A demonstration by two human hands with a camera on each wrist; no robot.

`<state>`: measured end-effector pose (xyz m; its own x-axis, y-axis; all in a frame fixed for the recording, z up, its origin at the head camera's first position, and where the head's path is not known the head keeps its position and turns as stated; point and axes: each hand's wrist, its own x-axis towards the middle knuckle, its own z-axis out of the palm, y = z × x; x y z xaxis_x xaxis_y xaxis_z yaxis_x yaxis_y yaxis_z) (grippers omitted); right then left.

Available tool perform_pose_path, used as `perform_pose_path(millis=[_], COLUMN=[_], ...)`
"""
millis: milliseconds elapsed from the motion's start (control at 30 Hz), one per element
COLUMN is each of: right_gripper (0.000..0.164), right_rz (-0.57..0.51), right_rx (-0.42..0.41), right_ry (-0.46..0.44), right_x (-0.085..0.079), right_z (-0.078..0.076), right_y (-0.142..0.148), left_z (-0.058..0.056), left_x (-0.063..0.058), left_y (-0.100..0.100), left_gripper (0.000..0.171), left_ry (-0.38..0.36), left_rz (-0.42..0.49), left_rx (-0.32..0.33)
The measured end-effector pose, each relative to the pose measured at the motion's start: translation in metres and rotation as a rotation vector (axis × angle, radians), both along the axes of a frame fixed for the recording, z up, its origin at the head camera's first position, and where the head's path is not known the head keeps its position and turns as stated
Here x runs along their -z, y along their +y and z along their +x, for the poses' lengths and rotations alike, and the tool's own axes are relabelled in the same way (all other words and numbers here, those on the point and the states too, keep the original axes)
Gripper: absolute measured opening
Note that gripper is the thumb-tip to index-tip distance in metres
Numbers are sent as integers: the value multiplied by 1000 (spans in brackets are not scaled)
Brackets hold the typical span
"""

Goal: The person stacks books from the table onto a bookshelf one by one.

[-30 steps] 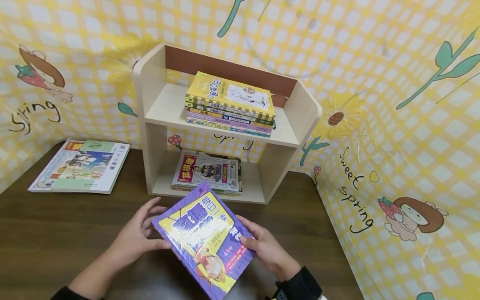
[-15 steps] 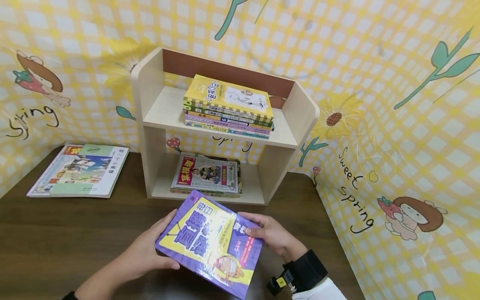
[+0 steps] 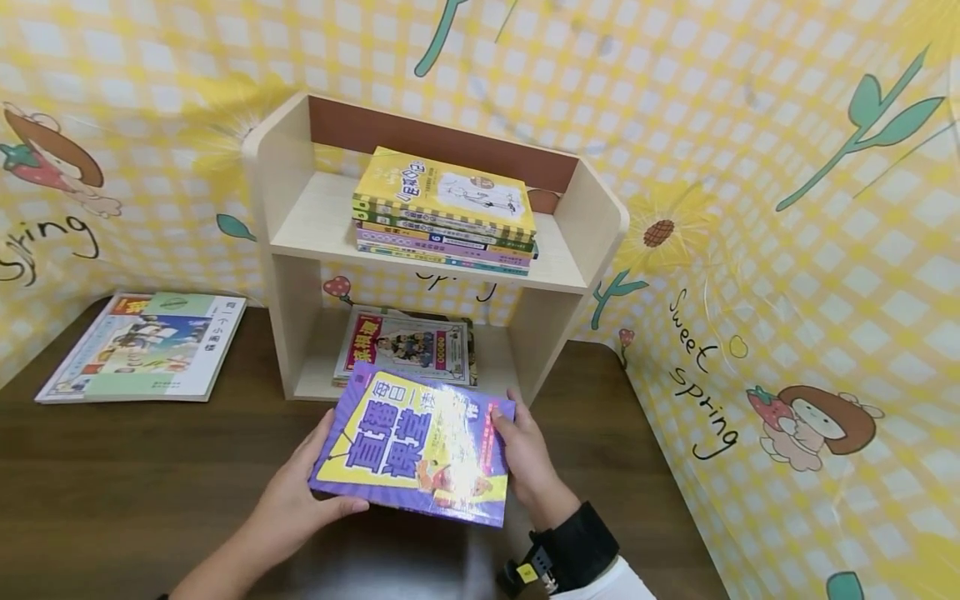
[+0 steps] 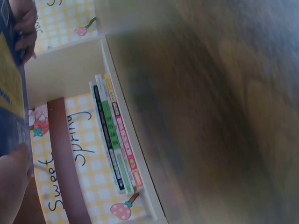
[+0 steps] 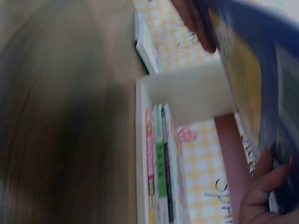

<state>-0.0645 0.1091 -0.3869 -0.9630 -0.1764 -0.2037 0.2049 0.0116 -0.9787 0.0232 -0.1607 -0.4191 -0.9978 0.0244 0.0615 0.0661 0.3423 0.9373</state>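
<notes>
Both hands hold a purple and yellow book [image 3: 405,450] above the table, its cover facing up, in front of the shelf. The left hand [image 3: 296,492] grips its left edge, thumb on the near side. On the right edge, the right hand [image 3: 527,454] pinches it with the thumb on the cover. In the left wrist view the book [image 4: 10,88] shows at the left edge; in the right wrist view the blurred book [image 5: 254,70] is at the upper right. Part of the left hand's fingers is hidden under the book.
A two-tier wooden shelf [image 3: 292,325] stands behind. A stack of books [image 3: 446,208] lies on its upper tier, several more books [image 3: 408,346] on the lower. Left of it, flat books [image 3: 146,346] lie on the dark table [image 3: 112,492]. Patterned cloth [image 3: 795,275] hangs behind and at right.
The book has turned counter-clockwise and risen toward the shelf, now overlapping its lower front edge. The right hand has shifted upward with it. The head view has drifted slightly right.
</notes>
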Motion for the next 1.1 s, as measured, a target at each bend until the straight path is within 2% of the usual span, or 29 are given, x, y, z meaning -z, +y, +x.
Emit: perform_pose_path(millis=[100, 233, 300, 600, 700, 833, 933, 1100], right_gripper=[62, 65, 68, 87, 98, 111, 115, 116], right_rz=[14, 1, -7, -67, -108, -164, -170, -142], right_rx=[14, -23, -48, -129, -181, -309, -383, -443], right_ry=[21, 62, 93, 117, 137, 194, 230, 270], right_x=[-3, -5, -4, 5, 8, 15, 21, 36], right_z=[6, 12, 15, 20, 17, 11, 5, -9], right_y=[-8, -14, -15, -12, -11, -8, -5, -5], left_z=[-2, -6, -8, -12, -13, -16, -21, -32], left_x=[1, 2, 2, 6, 5, 6, 10, 20], left_y=[4, 6, 6, 9, 8, 5, 3, 0], left_gripper=[117, 116, 117, 114, 116, 118, 118, 116], left_ry=[28, 40, 43, 66, 56, 48, 67, 72], left_rz=[12, 31, 37, 33, 32, 28, 17, 0], left_rx=[-46, -95, -108, -155, -160, -148, -135, -113])
